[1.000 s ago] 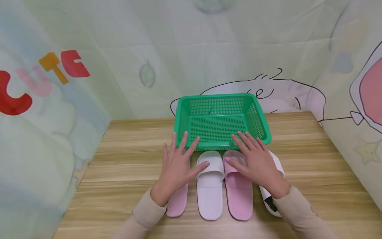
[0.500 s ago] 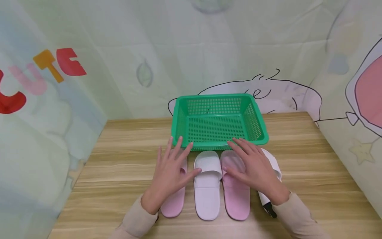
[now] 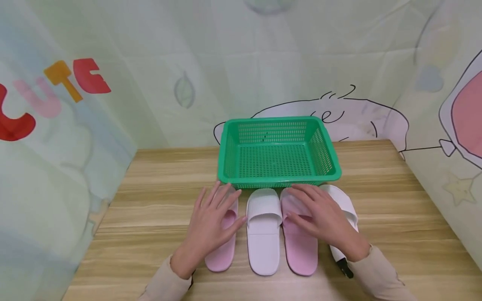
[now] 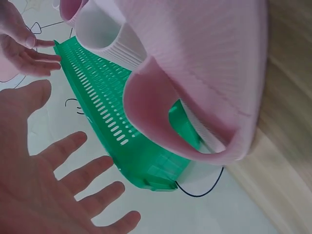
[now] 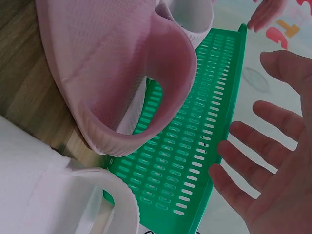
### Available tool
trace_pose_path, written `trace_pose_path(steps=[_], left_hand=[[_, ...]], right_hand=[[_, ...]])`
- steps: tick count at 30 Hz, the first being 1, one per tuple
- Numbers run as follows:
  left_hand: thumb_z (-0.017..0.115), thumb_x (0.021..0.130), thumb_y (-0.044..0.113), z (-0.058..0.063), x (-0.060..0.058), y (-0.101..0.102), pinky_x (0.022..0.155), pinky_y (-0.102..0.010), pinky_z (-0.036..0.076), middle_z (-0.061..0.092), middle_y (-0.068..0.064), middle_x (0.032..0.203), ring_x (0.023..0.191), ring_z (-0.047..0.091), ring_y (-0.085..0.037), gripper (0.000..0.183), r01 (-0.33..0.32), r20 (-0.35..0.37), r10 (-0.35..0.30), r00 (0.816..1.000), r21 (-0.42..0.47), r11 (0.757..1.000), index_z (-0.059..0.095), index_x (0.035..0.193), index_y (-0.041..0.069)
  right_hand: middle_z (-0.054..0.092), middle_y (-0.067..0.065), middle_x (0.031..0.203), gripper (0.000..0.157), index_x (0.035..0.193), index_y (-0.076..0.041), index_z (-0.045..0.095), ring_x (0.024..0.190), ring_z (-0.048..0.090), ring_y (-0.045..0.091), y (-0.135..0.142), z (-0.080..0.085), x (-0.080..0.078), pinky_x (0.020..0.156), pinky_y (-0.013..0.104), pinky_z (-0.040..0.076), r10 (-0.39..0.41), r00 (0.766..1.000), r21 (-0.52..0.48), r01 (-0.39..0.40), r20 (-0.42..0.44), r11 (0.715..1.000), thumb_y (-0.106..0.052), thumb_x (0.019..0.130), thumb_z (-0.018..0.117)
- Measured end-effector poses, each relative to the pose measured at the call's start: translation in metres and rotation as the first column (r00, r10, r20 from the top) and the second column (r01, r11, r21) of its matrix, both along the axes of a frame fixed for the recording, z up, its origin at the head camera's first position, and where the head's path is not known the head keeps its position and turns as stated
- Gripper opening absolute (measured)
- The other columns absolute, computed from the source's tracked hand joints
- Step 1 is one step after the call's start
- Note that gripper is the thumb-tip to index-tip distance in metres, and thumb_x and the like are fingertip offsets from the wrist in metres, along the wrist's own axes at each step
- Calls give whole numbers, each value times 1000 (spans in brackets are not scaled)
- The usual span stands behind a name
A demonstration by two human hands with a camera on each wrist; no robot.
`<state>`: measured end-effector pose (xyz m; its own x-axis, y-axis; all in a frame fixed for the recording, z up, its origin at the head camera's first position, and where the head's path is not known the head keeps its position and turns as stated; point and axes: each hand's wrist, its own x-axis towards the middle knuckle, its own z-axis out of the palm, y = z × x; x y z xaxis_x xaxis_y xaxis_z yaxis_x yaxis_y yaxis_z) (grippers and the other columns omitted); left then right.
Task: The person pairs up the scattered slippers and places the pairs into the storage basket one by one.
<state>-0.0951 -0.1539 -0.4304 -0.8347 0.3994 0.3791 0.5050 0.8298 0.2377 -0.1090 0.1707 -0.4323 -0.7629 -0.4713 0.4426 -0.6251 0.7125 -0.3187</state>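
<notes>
Four slippers would be a row of several: a pink slipper [image 3: 222, 256], a white slipper [image 3: 263, 253], a second pink slipper [image 3: 303, 257] and a second white slipper [image 3: 342, 200], toes toward the green basket [image 3: 278, 181]. My left hand [image 3: 208, 223] hovers over the left pink slipper, fingers spread, holding nothing. Over the right pink slipper is my right hand [image 3: 324, 215], fingers loosely extended, partly covering it and the far white slipper. In the wrist views, the left palm [image 4: 29, 185] and right palm [image 5: 287, 195] face the slippers with a visible gap.
The slippers and basket rest on a wood-grain table [image 3: 162, 179]. A printed cloth [image 3: 150, 62] with coloured letters and line drawings hangs behind and beside it. The basket's far side stands near the cloth.
Both hands have drawn back from the basket's front rim toward the wearer, the left also shifting left. The slippers and basket stay in place.
</notes>
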Motion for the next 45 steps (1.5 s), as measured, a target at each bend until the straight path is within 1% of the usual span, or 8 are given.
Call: trace_pose_path(steps=[10, 16, 21, 25, 30, 37, 41, 45], left_hand=[[76, 93, 51, -8, -1, -7, 118, -74, 31, 53, -11, 160, 152, 42, -42, 65, 15, 11, -15, 1000, -14, 1000, 63, 148, 21], [77, 93, 49, -14, 0, -9, 117, -73, 33, 53, -14, 159, 151, 43, -42, 63, 16, 46, -16, 999, -13, 1000, 64, 147, 21], [78, 95, 43, -17, -2, -10, 113, -73, 38, 52, -18, 159, 151, 41, -45, 59, 32, 90, -36, 995, 40, 999, 64, 147, 18], [79, 95, 35, -19, -5, -10, 114, -69, 41, 55, -22, 156, 148, 44, -50, 54, 56, 95, -63, 994, 77, 995, 67, 143, 14], [79, 95, 28, -23, -7, -10, 116, -66, 41, 57, -24, 152, 145, 47, -51, 47, 75, 86, -82, 993, 86, 994, 70, 138, 10], [78, 96, 25, -27, -6, -10, 106, -69, 48, 60, -23, 150, 139, 53, -51, 42, 45, 135, -54, 989, 71, 997, 72, 134, 8], [78, 95, 25, -29, -7, -10, 104, -68, 50, 61, -22, 148, 137, 55, -50, 42, 45, 126, -54, 991, 66, 997, 72, 133, 8], [79, 94, 22, -30, -8, -12, 103, -67, 50, 63, -22, 146, 136, 56, -50, 41, 38, 115, -46, 992, 72, 997, 72, 132, 9]], right_hand=[[67, 10, 138, 53, 137, -10, 69, 130, 61, 32, 1, -7, -1, 107, 56, 50, -8, 999, 26, 6, 44, 1000, -32, 91, 83], [70, 12, 136, 35, 123, -11, 77, 122, 68, 34, 3, -12, 0, 98, 57, 55, -28, 998, 54, 25, 59, 998, -26, 92, 83], [74, 10, 129, 23, 115, -13, 81, 113, 73, 31, 3, -15, 0, 89, 51, 61, -28, 997, 71, 23, 67, 997, -18, 92, 83], [77, 6, 122, 23, 113, -13, 82, 115, 72, 29, 3, -19, 0, 92, 48, 61, -33, 995, 74, 26, 95, 997, -15, 91, 84], [78, 7, 117, 23, 112, -9, 82, 114, 72, 31, 1, -19, 0, 97, 49, 59, -8, 994, 48, 3, 107, 999, -10, 89, 85], [79, 5, 106, 19, 106, -7, 81, 100, 75, 27, -6, -19, -2, 87, 45, 61, 16, 996, 29, -19, 88, 999, -6, 88, 85], [79, 3, 99, 15, 101, -9, 80, 92, 74, 22, -9, -20, -3, 80, 41, 62, 20, 998, 16, -21, 64, 1000, -5, 88, 85], [79, 3, 99, 15, 101, -10, 80, 92, 75, 22, -11, -22, -3, 76, 40, 62, 2, 997, 16, -3, 76, 1000, -6, 87, 85]])
